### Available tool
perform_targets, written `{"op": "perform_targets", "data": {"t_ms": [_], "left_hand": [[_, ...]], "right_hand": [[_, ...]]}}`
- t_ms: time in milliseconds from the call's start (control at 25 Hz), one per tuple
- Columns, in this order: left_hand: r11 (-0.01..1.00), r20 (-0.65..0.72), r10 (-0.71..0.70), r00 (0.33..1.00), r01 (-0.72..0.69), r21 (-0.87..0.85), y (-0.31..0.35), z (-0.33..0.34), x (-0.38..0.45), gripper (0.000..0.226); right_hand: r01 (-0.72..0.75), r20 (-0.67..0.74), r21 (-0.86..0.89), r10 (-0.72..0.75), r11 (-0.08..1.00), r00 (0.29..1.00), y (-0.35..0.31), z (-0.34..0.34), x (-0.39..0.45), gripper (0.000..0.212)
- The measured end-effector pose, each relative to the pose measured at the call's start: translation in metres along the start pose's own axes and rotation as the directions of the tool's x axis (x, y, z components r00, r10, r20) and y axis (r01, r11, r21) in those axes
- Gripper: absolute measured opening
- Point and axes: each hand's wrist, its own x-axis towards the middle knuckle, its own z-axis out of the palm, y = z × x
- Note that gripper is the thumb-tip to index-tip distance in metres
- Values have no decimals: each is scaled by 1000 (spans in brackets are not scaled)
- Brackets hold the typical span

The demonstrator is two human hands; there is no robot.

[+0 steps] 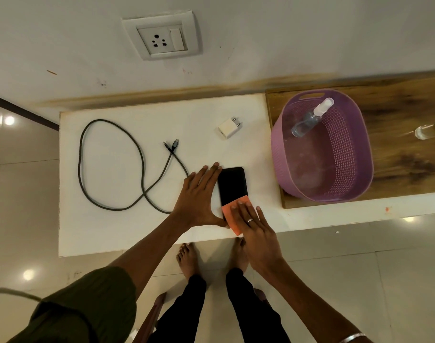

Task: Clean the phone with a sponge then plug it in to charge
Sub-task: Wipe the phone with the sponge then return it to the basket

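- Your left hand (199, 196) is flat and spread on the table (117, 231), fingers straight, pressed against the left long edge of the phone (232, 185), with the thumb hooked round the near corner. So it's bracing the phone, not really grabbing it.
- Your right hand (254, 226) is also flat, palm down, fingers stretched out on top of the orange sponge (232, 216). No curl to the fingers, it's just pressing down. There's a ring on one finger and a bangle further up the wrist.
- That sponge sits on the near end of the phone, covering the bottom part of the screen; the rest of the screen is dark and pokes out past your fingertips.
- Phone lies flat and face up between your two hands, close to the front edge of the table.
- Left of your left hand, the charging cable (107, 164) is looped loosely on the table, both plug ends lying together just beyond your left fingertips.
- Beyond your hands, well past the phone's far end, is the white charger block (228, 128), pins pointing away from you.
- To the right of your right hand there's a purple basket (347, 154) on a wooden board (404, 149), with a clear spray bottle (310, 118) leaning inside it.
- Up on the wall past everything is the socket (160, 39) with its switch.
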Motion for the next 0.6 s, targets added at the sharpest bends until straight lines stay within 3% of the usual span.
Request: {"op": "perform_targets", "data": {"t_ms": [240,600], "left_hand": [[1000,-10,2,1000,-2,11,0,2,1,154],[993,1,40,999,-40,108,-3,1,-1,139]], "right_hand": [[-283,-7,218,291,934,957,-21,9,-11,84],[-142,40,351,137,926,990,-37,16,-19,84]]}}
